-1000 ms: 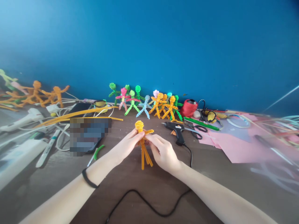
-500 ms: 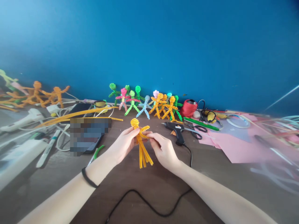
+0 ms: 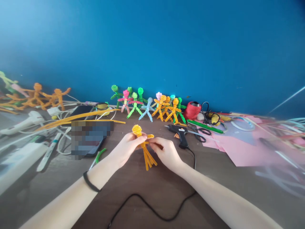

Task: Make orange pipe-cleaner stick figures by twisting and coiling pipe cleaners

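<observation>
An orange pipe-cleaner figure (image 3: 137, 130) is held above the table between both hands. It has a coiled round head, a short coiled arm pointing right, and several straight stems hanging below. My left hand (image 3: 130, 146) is closed around its upper body, thumb across the front just under the head. With fingertips pinched, my right hand (image 3: 165, 151) grips a strand of the figure at its right side, beneath the coiled arm. The fingers behind the figure are partly hidden.
Finished pipe-cleaner figures (image 3: 135, 105) stand along the blue wall. A glue gun (image 3: 181, 135) with a black cord lies right of my hands, near scissors (image 3: 202, 135) and pink paper (image 3: 245, 152). At left are a phone (image 3: 95, 136), loose orange pipe cleaners (image 3: 78, 117) and a marker (image 3: 49, 152).
The figure's head has dipped slightly and its stems have swung a little right. My left thumb has shifted right across the body, and my right fingertips have come closer to it.
</observation>
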A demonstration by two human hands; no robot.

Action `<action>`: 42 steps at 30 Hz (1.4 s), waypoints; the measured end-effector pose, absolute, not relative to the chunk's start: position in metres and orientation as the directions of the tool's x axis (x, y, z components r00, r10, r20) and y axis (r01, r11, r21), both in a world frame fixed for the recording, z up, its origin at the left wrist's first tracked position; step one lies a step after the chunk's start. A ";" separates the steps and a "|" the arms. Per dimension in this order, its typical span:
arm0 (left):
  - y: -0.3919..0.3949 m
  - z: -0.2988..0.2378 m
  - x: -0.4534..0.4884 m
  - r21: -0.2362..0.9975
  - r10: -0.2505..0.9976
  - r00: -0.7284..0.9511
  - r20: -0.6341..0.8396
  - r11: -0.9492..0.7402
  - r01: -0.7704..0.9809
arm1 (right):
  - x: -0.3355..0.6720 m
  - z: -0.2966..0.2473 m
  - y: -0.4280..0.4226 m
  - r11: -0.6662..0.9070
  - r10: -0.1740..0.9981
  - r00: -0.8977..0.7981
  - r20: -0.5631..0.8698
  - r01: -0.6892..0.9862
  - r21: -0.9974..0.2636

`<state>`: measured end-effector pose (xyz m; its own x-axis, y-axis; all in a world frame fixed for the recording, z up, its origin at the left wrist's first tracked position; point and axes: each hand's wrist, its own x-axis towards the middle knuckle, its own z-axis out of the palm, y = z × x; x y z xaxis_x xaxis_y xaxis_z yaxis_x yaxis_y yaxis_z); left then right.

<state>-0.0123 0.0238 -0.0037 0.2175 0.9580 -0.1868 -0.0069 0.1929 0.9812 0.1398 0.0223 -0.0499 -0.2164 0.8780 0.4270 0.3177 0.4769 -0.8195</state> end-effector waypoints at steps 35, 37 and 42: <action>0.028 -0.003 -0.017 0.994 0.933 0.354 -0.062 0.025 0.110 | 0.148 -0.043 0.031 0.220 0.971 -0.152 0.183 0.274 -0.936; 0.028 -0.003 -0.016 0.989 0.928 0.364 -0.081 0.029 0.147 | 0.149 -0.044 0.031 0.216 0.971 -0.167 0.173 0.286 -0.934; 0.025 0.002 -0.015 0.975 0.925 0.371 -0.077 -0.008 0.223 | 0.148 -0.044 0.031 0.244 0.962 -0.192 0.195 0.278 -0.929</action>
<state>-0.0151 0.0255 0.0016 0.3711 0.9254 -0.0775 0.2234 -0.0080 0.9747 0.1483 0.0312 -0.0441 -0.1919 0.9619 0.1949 0.2782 0.2438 -0.9291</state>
